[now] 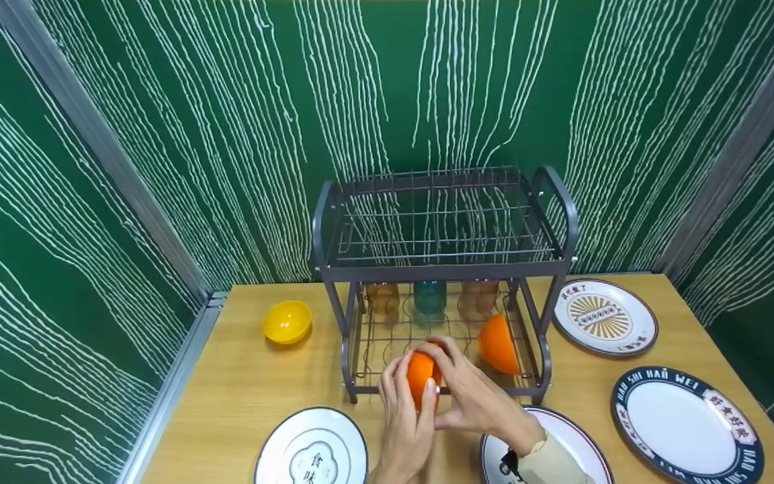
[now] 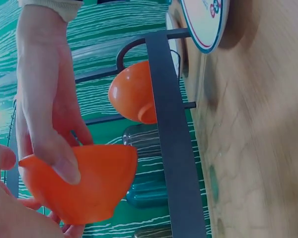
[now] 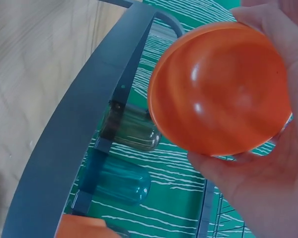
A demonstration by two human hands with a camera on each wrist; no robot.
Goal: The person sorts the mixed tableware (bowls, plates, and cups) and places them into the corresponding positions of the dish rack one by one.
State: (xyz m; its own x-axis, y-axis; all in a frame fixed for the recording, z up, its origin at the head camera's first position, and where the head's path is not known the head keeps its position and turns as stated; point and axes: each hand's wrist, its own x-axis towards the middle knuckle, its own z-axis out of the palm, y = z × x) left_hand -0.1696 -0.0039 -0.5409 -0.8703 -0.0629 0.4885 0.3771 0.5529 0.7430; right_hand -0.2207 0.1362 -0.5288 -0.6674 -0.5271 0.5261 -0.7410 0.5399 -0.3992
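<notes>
Shows yellow bowl (image 1: 287, 323) on desk (image 1: 219, 403) at left of the head view, then white plate (image 1: 286, 440) at the lower edge. At lower centre, clasps in left grip (image 1: 402, 410), fingers and thumb around the wall, orange bowl (image 1: 420, 378), tipped sideways; farther back, shows teal tumbler (image 1: 430, 296) in dish rack (image 1: 444, 272). Clasps the same bowl in right grip (image 1: 473, 398). Rightward, shows second orange bowl (image 1: 496, 344) on the lower tier, partly covered plate (image 1: 575, 437), sunburst plate (image 1: 603, 319) and navy-rimmed oval plate (image 1: 676, 430).
</notes>
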